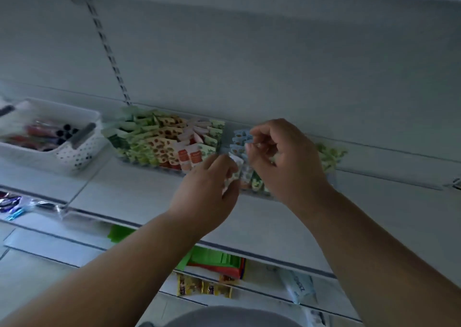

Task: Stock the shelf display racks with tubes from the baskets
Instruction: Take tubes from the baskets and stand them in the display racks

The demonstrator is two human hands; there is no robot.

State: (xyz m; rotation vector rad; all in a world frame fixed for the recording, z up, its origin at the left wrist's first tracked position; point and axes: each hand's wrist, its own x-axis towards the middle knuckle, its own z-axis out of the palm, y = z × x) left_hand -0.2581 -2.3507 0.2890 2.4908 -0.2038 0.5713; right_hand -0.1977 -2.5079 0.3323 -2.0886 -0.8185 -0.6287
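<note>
Tube (pixel 233 174) pinched in left hand (pixel 212 184) at rack (pixel 174 170); right hand (pixel 282 157) fingers curled, grip unclear. Next: slot into row.

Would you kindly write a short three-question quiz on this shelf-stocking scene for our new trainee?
1. True or false: the left hand holds a white tube.
2. Where does the white basket stand relative to the display rack? A) to its left B) to its right C) on the shelf below
3. Fill in: the right hand hovers over the ___ tubes.

Key: 1 true; 2 A; 3 blue.
</note>
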